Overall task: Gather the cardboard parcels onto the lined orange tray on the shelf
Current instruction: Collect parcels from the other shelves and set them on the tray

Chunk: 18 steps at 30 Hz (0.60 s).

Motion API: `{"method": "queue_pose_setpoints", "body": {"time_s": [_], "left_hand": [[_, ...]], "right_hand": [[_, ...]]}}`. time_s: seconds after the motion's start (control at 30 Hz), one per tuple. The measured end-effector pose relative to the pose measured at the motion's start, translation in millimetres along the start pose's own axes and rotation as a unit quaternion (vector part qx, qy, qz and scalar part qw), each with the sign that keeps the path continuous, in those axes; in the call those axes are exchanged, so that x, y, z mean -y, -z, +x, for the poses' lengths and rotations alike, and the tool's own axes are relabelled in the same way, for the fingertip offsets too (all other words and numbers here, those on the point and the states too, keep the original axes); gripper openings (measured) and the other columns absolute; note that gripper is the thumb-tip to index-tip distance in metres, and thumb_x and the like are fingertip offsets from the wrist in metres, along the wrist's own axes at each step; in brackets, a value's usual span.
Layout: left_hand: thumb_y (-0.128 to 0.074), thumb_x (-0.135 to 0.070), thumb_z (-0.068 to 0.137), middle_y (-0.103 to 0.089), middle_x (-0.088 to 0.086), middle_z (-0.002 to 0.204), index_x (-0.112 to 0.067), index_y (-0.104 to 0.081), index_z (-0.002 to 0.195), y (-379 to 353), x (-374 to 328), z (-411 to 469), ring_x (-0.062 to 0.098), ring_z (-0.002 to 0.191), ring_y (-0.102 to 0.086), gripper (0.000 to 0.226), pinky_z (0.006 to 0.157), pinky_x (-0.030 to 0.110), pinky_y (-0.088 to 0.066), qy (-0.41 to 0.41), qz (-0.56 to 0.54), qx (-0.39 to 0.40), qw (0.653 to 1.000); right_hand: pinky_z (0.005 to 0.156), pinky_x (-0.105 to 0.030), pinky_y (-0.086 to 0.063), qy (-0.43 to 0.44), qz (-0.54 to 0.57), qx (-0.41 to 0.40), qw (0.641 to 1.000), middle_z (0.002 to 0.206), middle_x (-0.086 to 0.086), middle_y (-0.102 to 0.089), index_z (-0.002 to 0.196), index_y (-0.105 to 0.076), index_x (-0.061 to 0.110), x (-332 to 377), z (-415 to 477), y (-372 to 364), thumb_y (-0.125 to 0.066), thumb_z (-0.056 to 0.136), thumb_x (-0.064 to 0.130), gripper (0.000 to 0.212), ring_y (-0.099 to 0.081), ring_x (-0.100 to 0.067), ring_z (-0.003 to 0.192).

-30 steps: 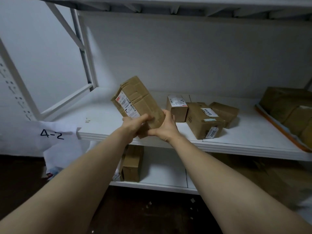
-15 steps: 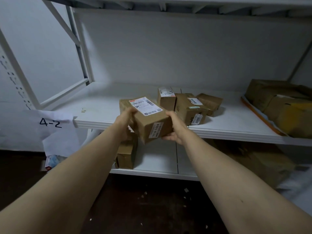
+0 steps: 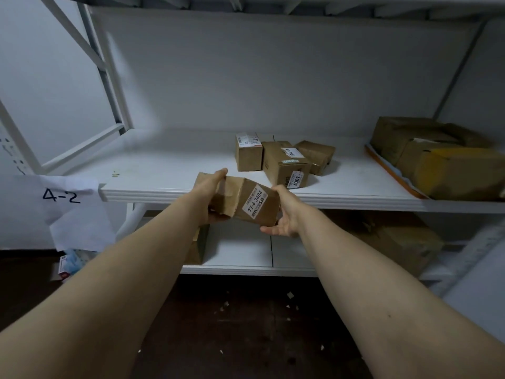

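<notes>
parcel point(image 3: 235, 198) is held btwn both hands in front of the near edge of the shelf point(image 3: 177, 170), about mid-scene, clear of the board. left hand point(image 3: 211, 198) is wrapped round its left end, fingers laid over the top & thumb tucked beneath. right hand point(image 3: 284, 214) is kept spread, palm against the right end, fingers fairly straight under it, so support is given rather than a grip.

vs 1 s ago: parcel has been brought down from a raised tilt over the shelf & rolled over, so the small sticker point(image 3: 255, 203) marked 77-4-3404 is now faced toward the camera. view has been swung right, w/ more of the orange tray point(image 3: 390, 170) shown at the far right, already loaded w/ stacked parcels point(image 3: 437, 160).

meaning, judged: the pick is done & the carry to the tray is probably begun; parcel is well apart from it yet. three loose parcels point(image 3: 285, 165) are left on the shelf, just beyond the hands, so more trips are needed.
</notes>
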<state>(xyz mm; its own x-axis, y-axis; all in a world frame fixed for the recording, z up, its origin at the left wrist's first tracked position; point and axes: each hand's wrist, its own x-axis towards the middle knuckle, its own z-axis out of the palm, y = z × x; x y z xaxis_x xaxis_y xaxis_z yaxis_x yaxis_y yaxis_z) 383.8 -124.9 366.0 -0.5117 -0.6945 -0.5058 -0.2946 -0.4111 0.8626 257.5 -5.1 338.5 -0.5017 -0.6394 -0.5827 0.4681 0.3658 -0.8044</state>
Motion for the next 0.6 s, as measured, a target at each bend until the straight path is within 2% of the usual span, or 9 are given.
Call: {"method": "queue_pose_setpoints", "body": {"time_s": [0.17,0.27,0.33,0.4,0.5,0.57,0.6], "left_hand": [[-0.060,-0.041,0.083,-0.055,0.013,0.109,-0.017,-0.043,0.117,-12,4,-2,0.031,0.094,-0.057,0.045,0.069,0.046,-0.056,0.039,0.074,0.031,0.996],[-0.053,-0.032,0.087,-0.052,0.015,0.114,-0.014,-0.044,0.115,-21,14,0,0.036,0.106,-0.055,0.034,0.085,0.053,-0.053,0.073,0.110,0.067,0.989],[-0.048,-0.018,0.088,-0.053,0.016,0.117,-0.011,-0.043,0.126,-25,25,5,0.038,0.107,-0.055,0.039,0.084,0.054,-0.051,0.082,0.139,0.066,0.985],[-0.042,-0.004,0.089,-0.057,0.017,0.112,-0.007,-0.042,0.130,-35,38,12,0.034,0.103,-0.060,0.041,0.077,0.052,-0.052,0.090,0.157,0.054,0.982],[-0.049,-0.008,0.093,-0.048,0.025,0.130,-0.002,-0.032,0.140,-54,55,15,0.044,0.123,-0.049,0.050,0.097,0.054,-0.044,0.121,0.172,0.056,0.976],[-0.054,-0.018,0.091,-0.042,0.026,0.137,-0.003,-0.029,0.140,-70,64,12,0.045,0.127,-0.044,0.056,0.105,0.053,-0.038,0.140,0.170,0.076,0.972],[-0.055,-0.023,0.090,-0.046,0.024,0.129,-0.005,-0.033,0.134,-77,68,12,0.042,0.124,-0.046,0.052,0.105,0.052,-0.037,0.140,0.166,0.088,0.972]], "right_hand": [[0.055,-0.036,-0.059,-0.041,-0.031,-0.007,0.999,0.114,-0.012,-0.061,0.125,-0.057,0.021,-8,-1,26,-0.050,0.083,0.059,0.057,-0.065,-0.031,0.094],[0.068,-0.040,-0.059,-0.048,-0.012,-0.010,0.999,0.110,-0.016,-0.061,0.110,-0.059,0.018,-14,-5,44,-0.058,0.081,0.049,0.042,-0.063,-0.034,0.099],[0.083,-0.044,-0.056,-0.040,-0.038,-0.009,0.998,0.101,-0.014,-0.060,0.097,-0.060,0.014,-18,-10,51,-0.066,0.079,0.035,0.029,-0.062,-0.031,0.096],[0.089,-0.040,-0.055,-0.020,-0.103,-0.019,0.994,0.097,-0.010,-0.061,0.097,-0.063,0.010,-28,-6,59,-0.074,0.075,0.023,0.028,-0.062,-0.023,0.093],[0.068,-0.028,-0.059,0.006,-0.163,-0.063,0.985,0.103,-0.011,-0.070,0.115,-0.061,0.004,-45,2,66,-0.084,0.062,0.012,0.059,-0.068,-0.018,0.090],[0.059,-0.021,-0.052,0.038,-0.192,-0.073,0.978,0.097,-0.009,-0.070,0.116,-0.062,0.003,-55,2,71,-0.087,0.059,0.010,0.063,-0.068,-0.015,0.082],[0.060,-0.019,-0.050,0.057,-0.215,-0.074,0.972,0.094,-0.006,-0.069,0.114,-0.064,0.003,-59,2,73,-0.088,0.059,0.009,0.060,-0.066,-0.013,0.080]]}}
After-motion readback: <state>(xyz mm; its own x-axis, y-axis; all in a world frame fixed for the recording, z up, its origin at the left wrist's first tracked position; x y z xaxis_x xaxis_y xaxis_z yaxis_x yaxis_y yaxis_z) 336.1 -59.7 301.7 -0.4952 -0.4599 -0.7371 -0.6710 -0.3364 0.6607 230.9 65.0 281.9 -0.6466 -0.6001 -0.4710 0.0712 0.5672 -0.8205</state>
